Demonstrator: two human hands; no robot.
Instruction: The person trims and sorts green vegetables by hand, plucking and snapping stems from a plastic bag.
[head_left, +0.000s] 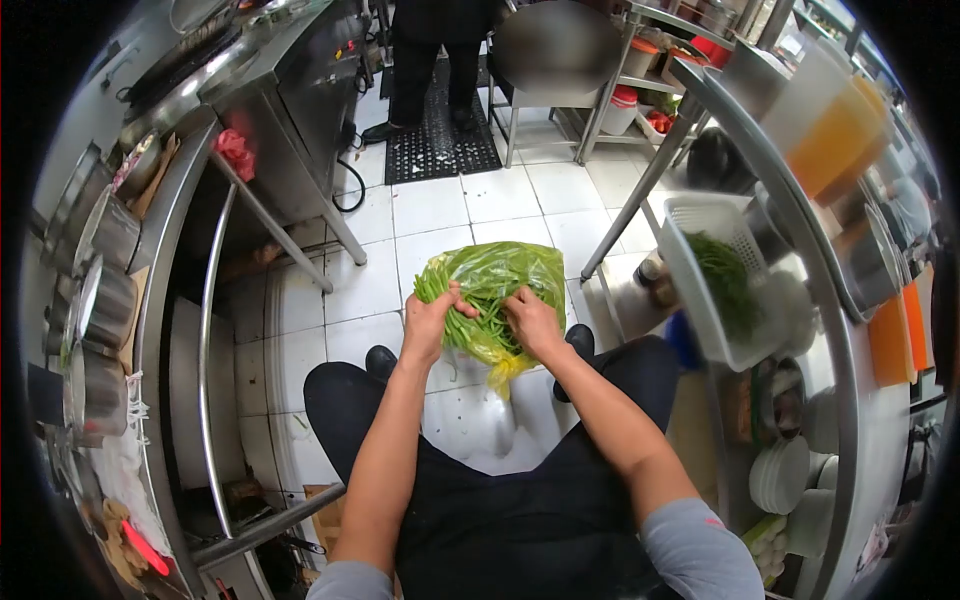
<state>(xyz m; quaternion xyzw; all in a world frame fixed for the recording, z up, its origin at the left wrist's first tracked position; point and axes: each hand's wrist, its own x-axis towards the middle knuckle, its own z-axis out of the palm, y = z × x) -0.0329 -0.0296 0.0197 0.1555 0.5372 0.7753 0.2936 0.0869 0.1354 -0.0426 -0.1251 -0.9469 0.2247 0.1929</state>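
A yellow-green plastic bag (535,262) lies open low between my knees, full of thin green stalks (487,322) that look like green beans or stems. My left hand (433,318) is at the bag's left side, its fingers closed around some of the stalks. On the other side my right hand (533,320) has its fingers curled into the greens; the fingertips are partly hidden among them. Toward me, the bag's gathered yellow end (508,372) hangs down.
A white basket (690,290) of leafy greens (725,280) sits on the right metal shelf, above stacked plates (778,475). Metal pots (105,305) line the left counter. Ahead, a person (435,60) stands on a black mat (440,130) over white floor tiles (510,195).
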